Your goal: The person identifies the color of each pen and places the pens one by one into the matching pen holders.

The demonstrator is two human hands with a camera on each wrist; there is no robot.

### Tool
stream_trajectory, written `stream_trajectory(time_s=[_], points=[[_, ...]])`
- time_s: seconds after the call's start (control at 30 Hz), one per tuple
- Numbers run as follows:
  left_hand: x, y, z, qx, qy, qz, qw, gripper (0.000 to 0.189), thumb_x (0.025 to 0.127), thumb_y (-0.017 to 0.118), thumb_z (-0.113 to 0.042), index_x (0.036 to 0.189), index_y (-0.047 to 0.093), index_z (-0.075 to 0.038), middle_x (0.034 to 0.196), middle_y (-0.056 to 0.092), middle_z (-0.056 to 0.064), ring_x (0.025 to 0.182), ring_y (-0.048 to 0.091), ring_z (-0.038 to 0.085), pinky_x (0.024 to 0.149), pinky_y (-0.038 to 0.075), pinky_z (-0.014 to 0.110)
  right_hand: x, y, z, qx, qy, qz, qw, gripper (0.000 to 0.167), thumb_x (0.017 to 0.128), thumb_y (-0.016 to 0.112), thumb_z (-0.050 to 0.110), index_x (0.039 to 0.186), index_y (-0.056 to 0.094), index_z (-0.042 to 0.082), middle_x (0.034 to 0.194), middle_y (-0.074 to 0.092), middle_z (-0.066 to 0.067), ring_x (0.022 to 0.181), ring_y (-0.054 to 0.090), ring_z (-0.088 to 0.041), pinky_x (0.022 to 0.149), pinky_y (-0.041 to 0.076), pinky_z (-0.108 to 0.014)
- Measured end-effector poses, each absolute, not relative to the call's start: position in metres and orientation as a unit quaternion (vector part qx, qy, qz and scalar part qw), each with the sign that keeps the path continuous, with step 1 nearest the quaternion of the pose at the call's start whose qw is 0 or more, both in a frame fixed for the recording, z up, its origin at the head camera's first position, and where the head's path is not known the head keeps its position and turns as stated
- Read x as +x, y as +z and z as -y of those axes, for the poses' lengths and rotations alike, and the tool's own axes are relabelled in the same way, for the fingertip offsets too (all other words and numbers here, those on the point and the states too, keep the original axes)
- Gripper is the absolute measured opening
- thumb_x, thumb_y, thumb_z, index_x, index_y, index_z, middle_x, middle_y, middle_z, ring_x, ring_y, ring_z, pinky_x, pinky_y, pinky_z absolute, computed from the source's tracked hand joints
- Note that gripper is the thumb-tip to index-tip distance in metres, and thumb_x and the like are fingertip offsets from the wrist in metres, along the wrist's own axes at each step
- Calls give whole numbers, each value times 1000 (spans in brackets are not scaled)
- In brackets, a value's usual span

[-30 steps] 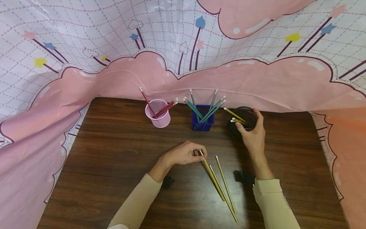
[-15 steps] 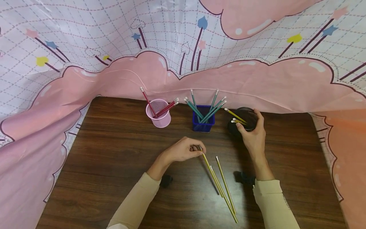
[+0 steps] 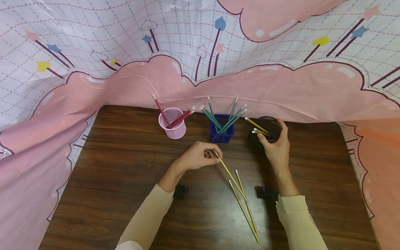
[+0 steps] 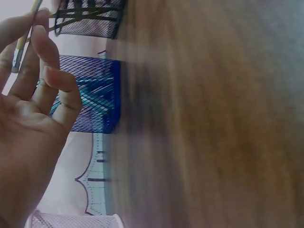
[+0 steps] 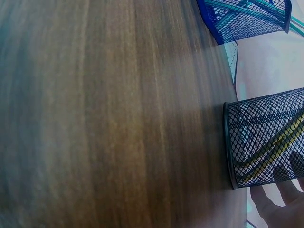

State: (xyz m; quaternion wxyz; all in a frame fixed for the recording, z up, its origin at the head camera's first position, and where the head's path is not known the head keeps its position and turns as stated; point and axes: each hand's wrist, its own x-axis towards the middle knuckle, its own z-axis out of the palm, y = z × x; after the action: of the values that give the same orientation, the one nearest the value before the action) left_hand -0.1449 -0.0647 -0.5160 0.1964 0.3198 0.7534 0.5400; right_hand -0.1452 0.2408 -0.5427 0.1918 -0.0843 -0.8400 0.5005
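My left hand pinches a yellow pencil near its eraser end, between thumb and fingertips. The pencil slants down to the right, its far end over two other yellow pencils lying on the table. In the left wrist view the white eraser pokes out below the pinching fingers. My right hand grips the rim of a round black mesh pencil cup, thumb in front and fingers behind. Several yellow pencils lean in that cup, and they show through its mesh in the right wrist view.
Left of the black cup stand a square blue mesh holder with several green pencils and a round pink cup with several red pencils. A patterned curtain hangs along the back edge of the wooden table.
My left hand has moved away from me and slightly left, lifting the pinched pencil from beside the other two. My right hand and the black cup have stayed in place.
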Motion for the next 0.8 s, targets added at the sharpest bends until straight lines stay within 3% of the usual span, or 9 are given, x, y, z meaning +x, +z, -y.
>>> stream_trajectory(time_s=[0.33, 0.47, 0.6, 0.8], points=[[-148, -481, 67, 315, 572, -743, 148, 9, 86, 73, 4, 94, 69, 3, 82, 68, 10, 68, 59, 17, 58, 46, 28, -146, -542, -239, -77, 509, 834, 197, 79, 81, 82, 14, 148, 41, 22, 133, 59, -13, 116, 58, -33, 97, 44, -50], [-148, -469, 68, 317, 585, -736, 126, 9, 85, 73, 6, 91, 68, 2, 82, 68, 8, 66, 57, 13, 58, 47, 26, -145, -541, -239, -77, 509, 834, 199, 79, 80, 82, 14, 148, 42, 21, 133, 59, -14, 117, 58, -34, 98, 43, -50], [-154, -481, 68, 313, 596, -730, 114, 10, 85, 74, 4, 91, 69, -2, 84, 67, 4, 70, 56, 9, 58, 46, 23, -146, -542, -239, -79, 511, 833, 199, 79, 80, 82, 14, 148, 42, 23, 134, 59, -11, 117, 58, -32, 98, 43, -48], [-163, -495, 70, 320, 615, -714, 99, 7, 88, 74, -2, 93, 69, -4, 79, 65, 2, 64, 58, 14, 55, 50, 27, -147, -543, -239, -77, 507, 833, 206, 79, 80, 82, 14, 148, 43, 23, 133, 59, -9, 116, 58, -32, 98, 43, -48]])
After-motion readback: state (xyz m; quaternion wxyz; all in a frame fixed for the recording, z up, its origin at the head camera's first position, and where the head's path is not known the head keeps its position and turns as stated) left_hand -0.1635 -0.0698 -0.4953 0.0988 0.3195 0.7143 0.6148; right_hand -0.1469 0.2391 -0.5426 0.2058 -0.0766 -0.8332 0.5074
